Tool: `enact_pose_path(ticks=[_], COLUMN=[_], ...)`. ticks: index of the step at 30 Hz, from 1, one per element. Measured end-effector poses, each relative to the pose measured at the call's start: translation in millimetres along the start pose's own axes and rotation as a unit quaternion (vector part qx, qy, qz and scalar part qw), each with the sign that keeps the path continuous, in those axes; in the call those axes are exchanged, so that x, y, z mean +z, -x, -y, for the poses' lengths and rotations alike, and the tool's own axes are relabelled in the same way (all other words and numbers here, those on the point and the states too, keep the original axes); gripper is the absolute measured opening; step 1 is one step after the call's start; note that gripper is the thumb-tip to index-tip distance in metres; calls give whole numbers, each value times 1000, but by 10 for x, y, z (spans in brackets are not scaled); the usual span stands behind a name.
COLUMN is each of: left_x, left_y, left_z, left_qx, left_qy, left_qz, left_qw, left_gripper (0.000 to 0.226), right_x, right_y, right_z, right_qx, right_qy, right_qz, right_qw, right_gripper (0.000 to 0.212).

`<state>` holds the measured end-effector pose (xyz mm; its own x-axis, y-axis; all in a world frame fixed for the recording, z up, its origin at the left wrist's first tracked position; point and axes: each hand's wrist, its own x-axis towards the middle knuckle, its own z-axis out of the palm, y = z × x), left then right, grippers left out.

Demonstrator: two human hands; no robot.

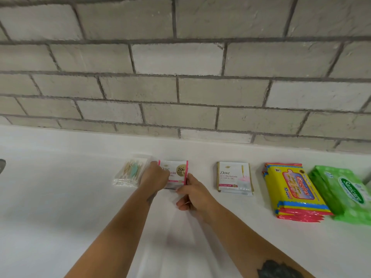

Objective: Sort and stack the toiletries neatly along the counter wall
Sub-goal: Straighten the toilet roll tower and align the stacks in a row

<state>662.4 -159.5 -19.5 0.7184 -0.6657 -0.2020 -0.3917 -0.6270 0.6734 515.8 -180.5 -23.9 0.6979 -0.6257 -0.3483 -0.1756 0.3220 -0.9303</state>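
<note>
both grips on pink dove sachets

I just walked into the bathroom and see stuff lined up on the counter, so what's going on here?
A person is tidying toiletries on a white counter below a brick wall. Both hands, left hand and right hand, hold the pink-edged Dove sachets, squaring them up. To their left lies a cotton swab pack; to the right sit gold-edged Dove sachets, stacked yellow Giggles wipes and a green Sanicare pack.
</note>
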Motion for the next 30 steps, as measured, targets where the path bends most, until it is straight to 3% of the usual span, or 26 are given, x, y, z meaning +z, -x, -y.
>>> enact_pose_path(ticks=[7,11,16,21,26,30], left_x=[66,92,101,85,62,63], left_y=[212,372,602,815,948,996], left_z=[65,135,188,168,134,147], left_qx=[16,23,44,50,60,93], left_qy=[-9,15,30,44,42,22], left_qz=[5,18,37,62,83,103], left_qw=[1000,999,998,996,994,990], left_gripper=[24,19,27,39,63,82], right_x=[-46,-106,-183,-244,-283,-291], right_y=[234,381,505,610,686,711], right_z=[-87,-167,-260,-318,-356,-401], right_qx=[-11,-16,-24,-51,-74,-88], right_qy=[12,-1,30,31,82,208], right_qz=[16,36,43,42,15,-89], right_qw=[1000,999,998,997,994,970], right_gripper=[44,45,56,54,56,72])
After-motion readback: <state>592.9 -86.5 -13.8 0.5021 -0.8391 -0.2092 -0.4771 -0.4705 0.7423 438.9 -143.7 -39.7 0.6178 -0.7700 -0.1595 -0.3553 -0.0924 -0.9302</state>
